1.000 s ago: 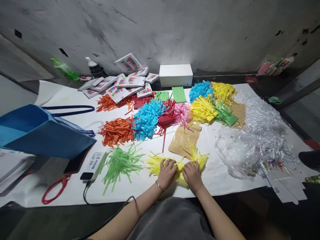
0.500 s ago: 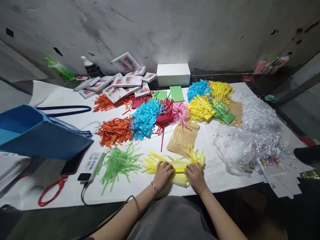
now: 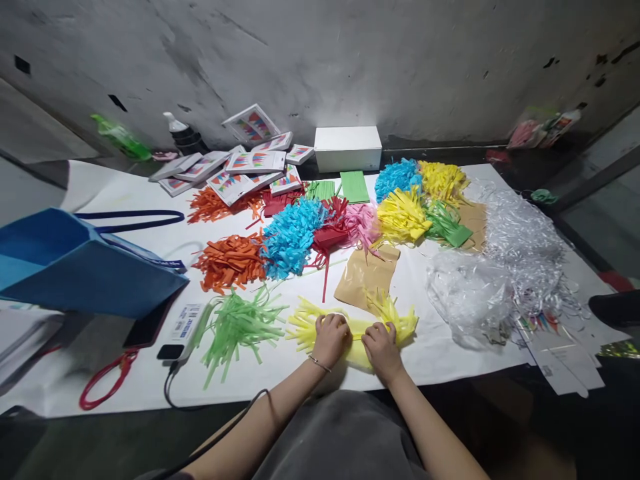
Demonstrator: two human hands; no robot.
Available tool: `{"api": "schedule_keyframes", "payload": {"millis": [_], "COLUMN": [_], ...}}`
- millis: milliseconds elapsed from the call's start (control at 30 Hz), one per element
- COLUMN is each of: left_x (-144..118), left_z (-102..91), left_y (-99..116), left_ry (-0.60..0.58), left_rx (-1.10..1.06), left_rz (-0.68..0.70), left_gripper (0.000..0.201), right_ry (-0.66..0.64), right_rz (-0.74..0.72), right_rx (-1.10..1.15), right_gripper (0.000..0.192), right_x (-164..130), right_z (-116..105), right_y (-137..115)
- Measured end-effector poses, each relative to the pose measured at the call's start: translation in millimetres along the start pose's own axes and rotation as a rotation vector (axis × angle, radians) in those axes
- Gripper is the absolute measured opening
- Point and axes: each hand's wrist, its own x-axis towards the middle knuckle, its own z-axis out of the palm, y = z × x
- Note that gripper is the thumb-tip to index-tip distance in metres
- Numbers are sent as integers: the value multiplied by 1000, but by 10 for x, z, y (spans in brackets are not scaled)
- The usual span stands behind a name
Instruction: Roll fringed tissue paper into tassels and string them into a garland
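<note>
A yellow tissue paper tassel (image 3: 306,325), fringed at both ends, lies on the white-covered table right in front of me. My left hand (image 3: 331,339) grips its middle section from the left, fingers curled over the paper. Close beside it, my right hand (image 3: 382,349) pinches the same middle section from the right. Fringe strips spread out beyond both hands. My fingers hide part of the band between them. Left of the yellow paper lies a light green tassel (image 3: 243,331), and just behind it is a kraft paper bag (image 3: 367,277).
Orange (image 3: 233,262), blue (image 3: 293,237) and yellow fringe bundles (image 3: 403,215) lie across the middle. A crumpled clear plastic bag (image 3: 467,297) sits at right. At left are a blue bag (image 3: 105,273) and a power bank (image 3: 183,330) with a cable. A white box (image 3: 348,148) stands behind.
My right hand has shifted a little left, closer to my left hand. The yellow tassel's right fringe now shows more beyond my fingers.
</note>
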Motion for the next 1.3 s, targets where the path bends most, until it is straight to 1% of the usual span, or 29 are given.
{"api": "schedule_keyframes", "payload": {"millis": [100,167,267,333,400,533,600,667,733,800,900,933,967,1033,1100,1133,1200,1300], "left_x": [-42,-58,-57,-45,-34,-38,-56,-71,-70,-46,6,17,21,10,-5,-5,19,88], "left_z": [26,59,111,132,140,126,115,103,89,74,47,38,31,26,36,46,67,84], "left_y": [-38,-60,-90,-111,-132,-155,-145,-115,-68,-12,53,61,62,47,25,17,11,23], "left_ry": [59,84,91,80,64,39,31,16,-13,-37,-39,-36,-39,-58,-73,-73,-67,-69], "left_rx": [14,19,9,-16,-48,-94,-86,-61,-25,29,93,98,96,85,87,96,113,107], "left_rz": [186,243,280,273,239,166,153,147,134,93,27,30,62,178,299,337,357,337], "left_gripper": [8,9,10,10,10,8,8,10,13,16,17,16,15,13,13,14,17,19], "right_ry": [-12,-12,-16,-19,-17,11,28,39,48,61,85,90,93,85,65,54,39,40], "right_rz": [-4,3,-17,-47,-68,-51,-21,17,65,125,203,214,215,178,111,78,32,-19], "right_rx": [-3,-5,-5,2,11,30,39,41,33,14,-19,-27,-31,-29,-19,-14,-5,-5], "right_gripper": [10,7,4,5,10,12,12,12,11,11,11,11,11,13,15,15,11,8], "right_x": [15,33,64,74,58,-53,-108,-130,-113,-71,-11,0,5,-1,-23,-36,-55,-49], "right_z": [17,29,72,108,124,54,-4,-46,-64,-65,-55,-52,-49,-44,-39,-37,-28,11], "right_y": [14,2,-55,-84,-69,89,162,183,152,93,18,5,-2,-2,6,8,8,-13]}}
